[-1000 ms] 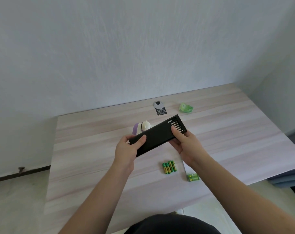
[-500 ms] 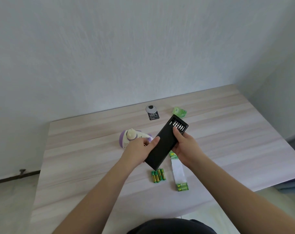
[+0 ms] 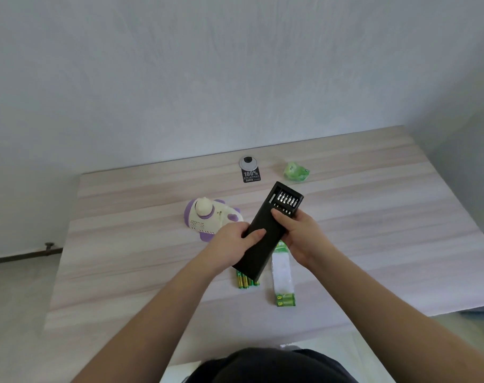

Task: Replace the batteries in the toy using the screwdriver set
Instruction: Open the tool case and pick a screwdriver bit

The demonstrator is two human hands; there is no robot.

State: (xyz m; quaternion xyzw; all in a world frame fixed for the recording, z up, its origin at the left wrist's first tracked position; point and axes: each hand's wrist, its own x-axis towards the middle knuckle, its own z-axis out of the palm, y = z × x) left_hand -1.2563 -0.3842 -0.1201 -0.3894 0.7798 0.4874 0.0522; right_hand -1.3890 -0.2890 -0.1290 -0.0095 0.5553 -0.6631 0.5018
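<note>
Above the table I hold a long black screwdriver set case (image 3: 265, 236), tilted so its far end points away and right. Its inner tray is slid out a little at that far end, showing a row of metal bits (image 3: 286, 200). My left hand (image 3: 231, 244) grips the case's near half, thumb on top. My right hand (image 3: 300, 239) grips its right side, thumb at the tray's edge. The white and purple toy (image 3: 207, 218) lies on the table just left of my hands. Several green batteries (image 3: 246, 281) lie under the case's near end.
A white and green battery pack (image 3: 283, 283) lies right of the loose batteries. A crumpled green wrapper (image 3: 295, 171) and a black "100%" card with a grey disc (image 3: 250, 171) sit near the wall. The wooden table (image 3: 387, 230) meets walls behind and to the right.
The case has turned from lying crosswise to pointing away from me. My left hand slid down to its near half. The view shifted so the toy shows fully.
</note>
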